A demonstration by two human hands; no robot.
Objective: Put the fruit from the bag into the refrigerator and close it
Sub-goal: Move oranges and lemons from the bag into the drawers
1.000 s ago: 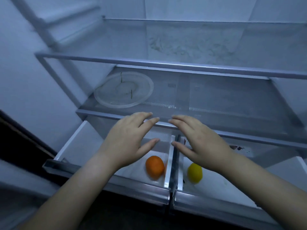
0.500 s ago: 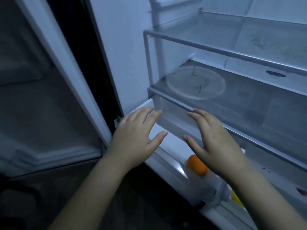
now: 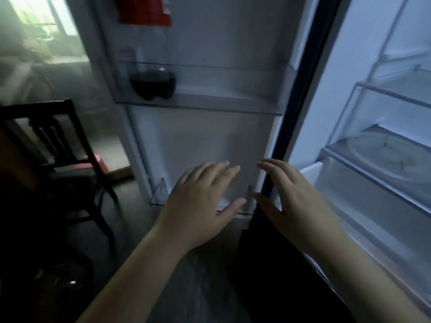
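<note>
Head view, turned toward the inner face of the open refrigerator door [image 3: 210, 141], with the lit refrigerator compartment [image 3: 349, 66] at the right edge. Shows left hand [image 3: 200, 201] and right hand [image 3: 293, 203] raised side by side before the door's lower part, backs to the camera, fingers straight and slightly spread, gripping nothing; cannot confirm contact with the door. Places the right hand in front of the dark door gasket [image 3: 300, 94], the left before the lower door bin [image 3: 161, 194]. Carries a bottle [image 3: 152, 87] of dark liquid with a red label in the upper door bin [image 3: 210, 101]. Includes a round clear plate [image 3: 391, 157] on a glass shelf [image 3: 373, 180], a dark chair [image 3: 58, 148] at left, and a crinkled translucent sheet [image 3: 198, 287] below the forearms, possibly the bag.

Differs from the view 1.0 s ago, aimed then at 2 pulled-out crisper drawers with an orange in the left and a lemon in the right; swings left since, past the compartment wall at 0.5 s, onto the door. Keeps both hands empty and spread throughout. Hides the fruit now, leaving only a white drawer corner [image 3: 312, 169] in sight beneath the shelf. Suggests loading finished and closing as the step in hand — though probably with that drawer not yet pushed home, a likely obstacle to the door.
</note>
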